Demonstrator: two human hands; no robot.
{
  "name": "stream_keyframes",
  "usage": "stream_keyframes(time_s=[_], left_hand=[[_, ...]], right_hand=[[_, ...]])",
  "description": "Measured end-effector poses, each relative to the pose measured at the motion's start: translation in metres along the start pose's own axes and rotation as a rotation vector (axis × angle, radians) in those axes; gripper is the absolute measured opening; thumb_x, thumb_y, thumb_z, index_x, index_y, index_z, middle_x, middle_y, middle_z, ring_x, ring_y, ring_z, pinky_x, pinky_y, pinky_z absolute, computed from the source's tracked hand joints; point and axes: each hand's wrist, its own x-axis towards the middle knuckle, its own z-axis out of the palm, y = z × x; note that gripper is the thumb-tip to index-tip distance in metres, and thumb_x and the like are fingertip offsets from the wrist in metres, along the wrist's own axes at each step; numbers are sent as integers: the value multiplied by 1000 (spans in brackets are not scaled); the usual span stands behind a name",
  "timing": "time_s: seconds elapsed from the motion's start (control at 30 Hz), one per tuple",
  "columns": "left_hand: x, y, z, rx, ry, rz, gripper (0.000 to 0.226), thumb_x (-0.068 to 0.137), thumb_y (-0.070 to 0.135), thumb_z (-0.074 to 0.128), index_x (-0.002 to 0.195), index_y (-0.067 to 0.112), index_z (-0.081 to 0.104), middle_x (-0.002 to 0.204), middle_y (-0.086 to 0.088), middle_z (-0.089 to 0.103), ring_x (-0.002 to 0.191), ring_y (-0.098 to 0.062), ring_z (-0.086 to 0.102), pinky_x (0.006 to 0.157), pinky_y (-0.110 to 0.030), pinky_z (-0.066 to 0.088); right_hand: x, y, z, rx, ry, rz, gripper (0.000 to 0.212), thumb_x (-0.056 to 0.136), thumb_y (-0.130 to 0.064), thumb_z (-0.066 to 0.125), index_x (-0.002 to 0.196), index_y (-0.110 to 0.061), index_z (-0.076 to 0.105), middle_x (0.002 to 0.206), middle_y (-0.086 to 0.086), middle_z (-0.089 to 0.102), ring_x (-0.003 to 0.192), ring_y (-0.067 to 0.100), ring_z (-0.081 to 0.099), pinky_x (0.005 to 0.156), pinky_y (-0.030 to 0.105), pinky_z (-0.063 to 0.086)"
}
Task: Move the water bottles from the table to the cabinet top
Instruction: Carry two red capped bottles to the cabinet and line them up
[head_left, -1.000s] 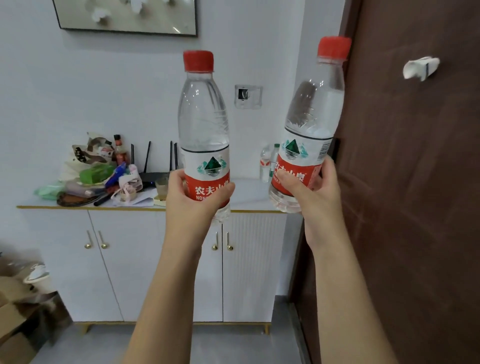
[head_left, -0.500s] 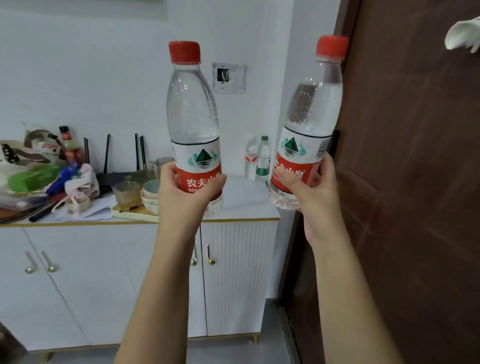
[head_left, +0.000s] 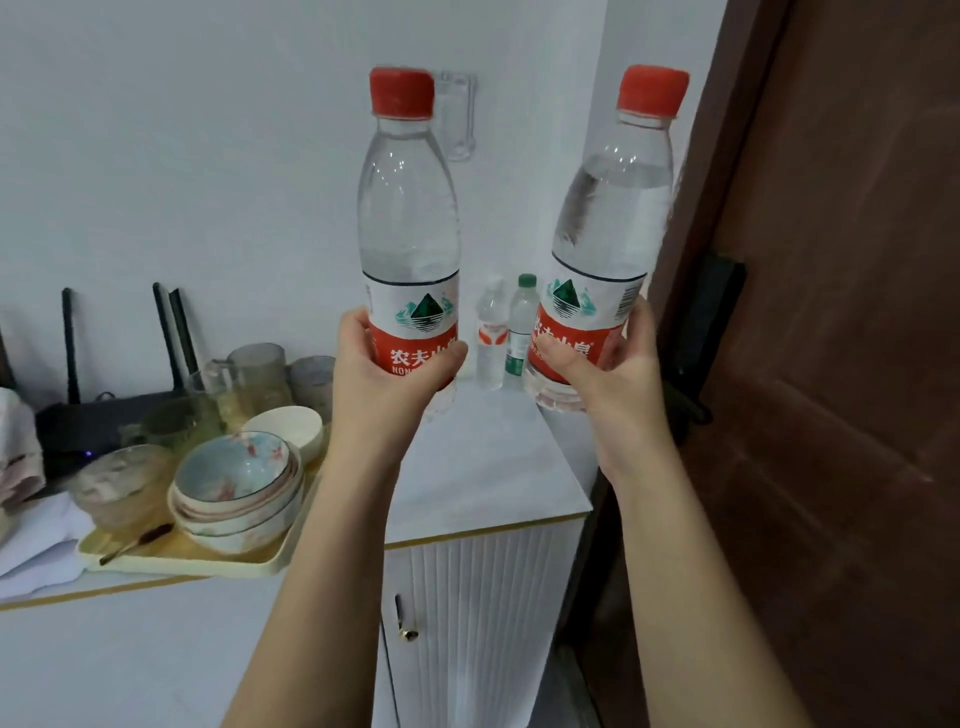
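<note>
Left hand (head_left: 387, 374) and right hand (head_left: 605, 382) each grip one clear ribbed plastic bottle (red-capped).

Body in view: two forearms and two hands only, coming in from the bottom edge. Left hand (head_left: 387, 374), right hand (head_left: 608, 384). Both arms bare from frame edge to wrist: no sleeve, cuff or glove visible. No watch, bracelet or strap on either wrist. No rings on the fingers (head_left: 558, 358) that show. Nails mostly hidden on the far side, so can't tell length or polish. Forearms slim, smooth, no visible marks, tattoos or plasters. Upper arms, torso and clothing are out of frame.
</note>
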Motion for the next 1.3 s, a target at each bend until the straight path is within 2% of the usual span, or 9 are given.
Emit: stream_keyframes(time_s=[0.07, 0.17, 0.27, 0.4, 0.53, 0.73, 1.03, 1.17, 1.3], left_hand=[[21, -22, 7, -2, -23, -16, 58, 72, 10, 82, 119, 18, 49, 106, -1, 65, 94, -13, 66, 66, -17, 53], [42, -58, 21, -8, -51, -66, 52, 74, 3, 79, 107, 29, 50, 101, 3, 65, 88, -9, 65, 63, -14, 53], [61, -98, 31, 5, -59, -141, 51, 74, 1, 79, 104, 31, 51, 99, 2, 66, 88, -12, 65, 64, -17, 55], [81, -153, 33, 89, -42, -228, 51, 70, 3, 81, 109, 20, 54, 101, -6, 68, 94, -25, 68, 75, -38, 60], [90, -196, 31, 185, 0, -314, 56, 63, 13, 79, 113, 15, 53, 100, -8, 68, 95, -31, 67, 79, -49, 58], [114, -234, 37, 283, 10, -370, 54, 64, 20, 79, 112, 10, 56, 98, -6, 70, 85, -20, 68, 72, -38, 57], [129, -269, 49, 323, -5, -390, 50, 71, 12, 79, 113, 19, 52, 98, 1, 70, 93, -19, 68, 81, -44, 58], [135, -275, 48, 324, -32, -383, 51, 75, 10, 79, 117, 20, 51, 102, 3, 69, 93, -12, 67, 80, -35, 59], [144, -284, 40, 402, -130, -396, 56, 73, 18, 83, 119, 24, 52, 106, 6, 66, 92, -3, 66, 74, -20, 55]], right_hand=[[15, 25, 4, -6, 9, 27, 64, 77, 3, 78, 121, -33, 48, 102, -20, 69, 93, -2, 69, 67, 20, 57], [30, 65, 5, -44, 28, 101, 67, 77, 6, 77, 129, -25, 46, 116, -9, 67, 103, 6, 69, 82, 31, 59], [48, 105, 1, -93, 30, 162, 65, 76, 5, 78, 126, -24, 49, 117, -6, 68, 104, 7, 68, 86, 28, 57], [73, 158, 0, -161, 3, 261, 59, 75, 5, 79, 111, -33, 51, 105, -13, 68, 91, -4, 68, 78, 16, 54], [94, 209, -1, -197, -49, 349, 60, 74, 5, 78, 115, -29, 49, 104, -11, 67, 87, -3, 67, 78, 18, 53], [124, 253, 11, -231, -167, 393, 56, 77, 4, 77, 119, -17, 47, 96, -12, 65, 71, -10, 63, 59, 9, 48], [133, 300, 19, -313, -163, 412, 65, 75, 0, 79, 127, -11, 43, 112, 1, 66, 97, 10, 67, 84, 35, 57], [139, 310, 20, -326, -185, 393, 66, 77, -1, 79, 130, -10, 42, 110, -8, 64, 95, -4, 64, 83, 22, 54], [141, 314, 20, -335, -241, 401, 70, 79, -6, 79, 136, -14, 40, 123, -3, 61, 110, 4, 63, 94, 31, 54]])
